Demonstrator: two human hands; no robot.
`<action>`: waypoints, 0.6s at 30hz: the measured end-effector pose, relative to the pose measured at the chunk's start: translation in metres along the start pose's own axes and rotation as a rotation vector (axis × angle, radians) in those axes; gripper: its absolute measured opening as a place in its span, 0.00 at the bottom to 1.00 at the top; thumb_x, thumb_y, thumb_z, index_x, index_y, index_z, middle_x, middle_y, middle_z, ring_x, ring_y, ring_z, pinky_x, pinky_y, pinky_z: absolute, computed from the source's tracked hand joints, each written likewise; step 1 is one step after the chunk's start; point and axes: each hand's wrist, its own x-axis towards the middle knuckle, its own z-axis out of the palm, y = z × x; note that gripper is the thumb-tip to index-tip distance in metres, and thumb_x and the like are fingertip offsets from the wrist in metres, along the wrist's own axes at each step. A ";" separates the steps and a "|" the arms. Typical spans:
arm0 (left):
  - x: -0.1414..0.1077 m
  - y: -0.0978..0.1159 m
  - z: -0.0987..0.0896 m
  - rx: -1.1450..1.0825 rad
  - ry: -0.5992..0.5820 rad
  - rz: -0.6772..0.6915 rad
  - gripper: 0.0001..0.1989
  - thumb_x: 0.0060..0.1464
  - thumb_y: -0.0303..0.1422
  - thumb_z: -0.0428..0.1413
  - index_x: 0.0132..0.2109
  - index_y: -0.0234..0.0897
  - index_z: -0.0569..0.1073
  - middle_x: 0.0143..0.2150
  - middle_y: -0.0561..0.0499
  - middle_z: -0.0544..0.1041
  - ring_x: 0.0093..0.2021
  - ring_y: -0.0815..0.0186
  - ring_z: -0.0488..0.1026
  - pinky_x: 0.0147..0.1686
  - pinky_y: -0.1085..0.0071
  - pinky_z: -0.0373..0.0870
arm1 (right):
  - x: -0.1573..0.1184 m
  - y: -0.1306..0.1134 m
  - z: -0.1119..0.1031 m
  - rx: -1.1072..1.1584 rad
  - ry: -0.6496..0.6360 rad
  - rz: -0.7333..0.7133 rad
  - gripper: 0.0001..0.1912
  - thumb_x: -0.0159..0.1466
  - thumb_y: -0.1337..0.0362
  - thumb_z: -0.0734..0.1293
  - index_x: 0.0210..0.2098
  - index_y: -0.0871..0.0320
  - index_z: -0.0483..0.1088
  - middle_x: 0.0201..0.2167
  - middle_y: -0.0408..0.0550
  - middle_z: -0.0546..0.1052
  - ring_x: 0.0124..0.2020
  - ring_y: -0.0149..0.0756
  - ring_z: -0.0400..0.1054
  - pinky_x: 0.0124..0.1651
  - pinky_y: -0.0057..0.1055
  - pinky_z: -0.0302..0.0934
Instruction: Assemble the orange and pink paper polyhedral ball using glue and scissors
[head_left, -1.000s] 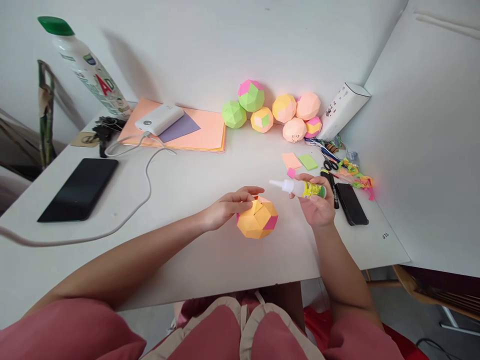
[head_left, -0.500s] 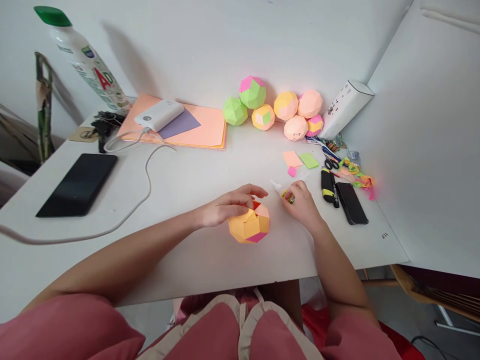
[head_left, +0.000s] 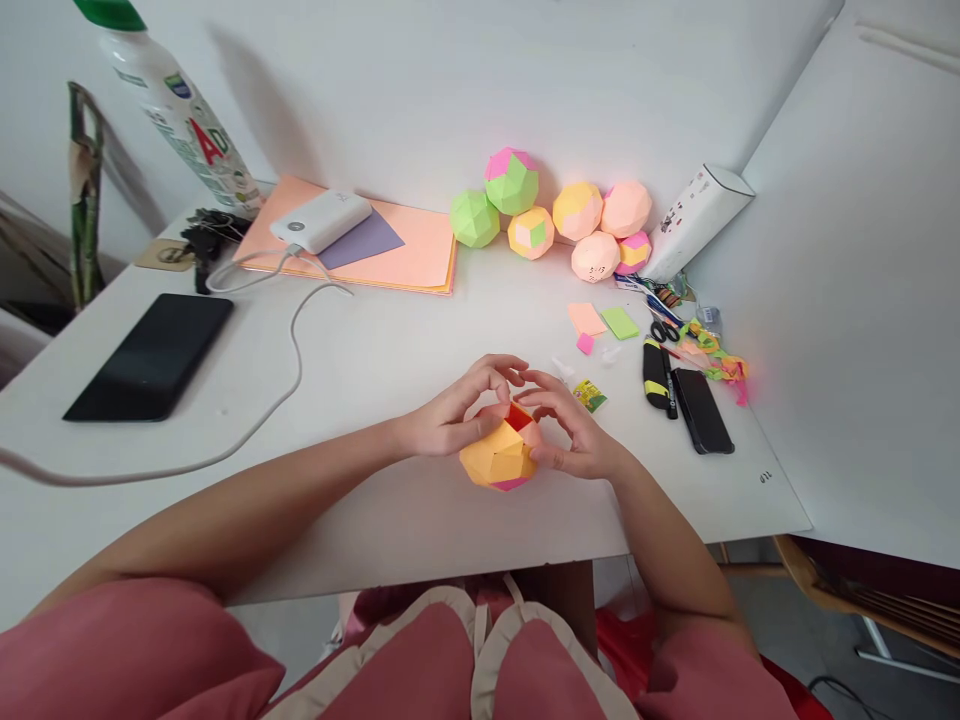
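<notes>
Just below the frame's middle, the left hand [head_left: 455, 412] was closed, thumb foremost, on the yellow paper ball [head_left: 491, 463]; most of its faces were joined, but a gap at its top was uncovered. Its right side was clasped by the bent right hand [head_left: 581, 437]. Farther right, a glue bottle [head_left: 590, 396] was laid on the counter [head_left: 724, 490].

Both hands [head_left: 448, 418] close — fingers [head_left: 501, 361] curled

The orange ball [head_left: 491, 464] looks like matt paper.
</notes>
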 end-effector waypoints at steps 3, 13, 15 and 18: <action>0.000 -0.003 0.003 0.162 0.120 0.019 0.05 0.67 0.36 0.48 0.45 0.40 0.63 0.62 0.39 0.61 0.57 0.57 0.68 0.56 0.50 0.68 | -0.001 -0.004 -0.003 -0.098 -0.033 0.060 0.23 0.64 0.50 0.69 0.56 0.49 0.66 0.68 0.56 0.55 0.66 0.48 0.56 0.49 0.40 0.69; -0.006 0.001 0.010 0.442 0.390 -0.009 0.16 0.65 0.47 0.46 0.46 0.39 0.66 0.45 0.42 0.74 0.45 0.58 0.74 0.43 0.60 0.73 | -0.001 -0.012 0.000 -0.125 0.127 0.279 0.22 0.59 0.46 0.72 0.40 0.56 0.66 0.51 0.54 0.68 0.28 0.25 0.64 0.28 0.28 0.66; -0.009 0.000 0.014 0.539 0.289 0.019 0.22 0.61 0.51 0.49 0.49 0.38 0.68 0.48 0.39 0.74 0.46 0.55 0.74 0.43 0.58 0.74 | -0.001 -0.013 0.001 -0.092 0.163 0.315 0.22 0.59 0.46 0.72 0.39 0.56 0.65 0.43 0.49 0.70 0.27 0.25 0.65 0.27 0.26 0.65; -0.014 -0.001 0.020 0.623 0.136 0.008 0.32 0.56 0.57 0.52 0.56 0.37 0.67 0.56 0.34 0.71 0.51 0.49 0.74 0.48 0.53 0.75 | -0.003 -0.014 0.001 -0.055 0.204 0.351 0.22 0.59 0.47 0.72 0.39 0.56 0.64 0.35 0.44 0.71 0.26 0.26 0.67 0.25 0.25 0.64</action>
